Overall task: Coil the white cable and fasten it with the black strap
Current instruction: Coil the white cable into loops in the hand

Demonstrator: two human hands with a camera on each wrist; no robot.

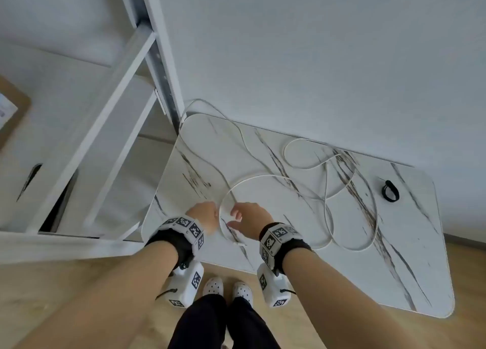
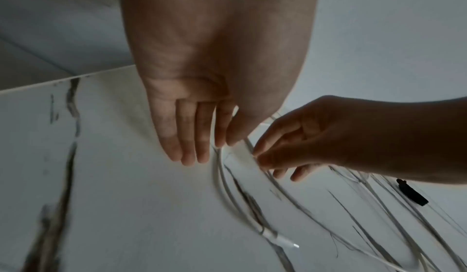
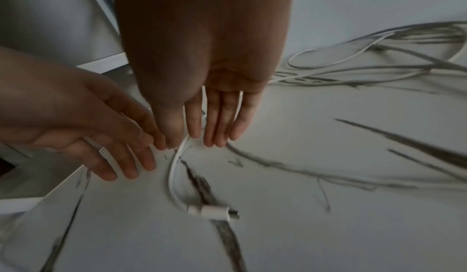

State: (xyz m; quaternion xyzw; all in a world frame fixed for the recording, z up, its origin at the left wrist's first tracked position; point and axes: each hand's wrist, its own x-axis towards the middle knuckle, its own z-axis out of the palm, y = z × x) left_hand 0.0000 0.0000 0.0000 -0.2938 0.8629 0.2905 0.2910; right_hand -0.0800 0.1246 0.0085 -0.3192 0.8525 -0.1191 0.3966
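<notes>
A long white cable [image 1: 326,190] sprawls in loose loops over the marble table [image 1: 410,269]. One loop [image 1: 252,177] rises off the table to my hands at the near left edge. My left hand [image 1: 214,217] pinches the cable between thumb and forefinger [image 2: 223,143], the other fingers straight. Just beside it, my right hand [image 1: 232,218] pinches the same strand [image 3: 184,139]. The cable's white connector end [image 3: 215,211] lies on the table just below the hands. The black strap [image 1: 390,190], curled into a ring, lies alone near the table's far right.
A white metal shelf frame [image 1: 126,90] stands left of the table, with a brown box [image 1: 10,111] beyond it. A white wall [image 1: 315,46] runs behind the table. The table's near edge [image 1: 328,283] borders the wooden floor.
</notes>
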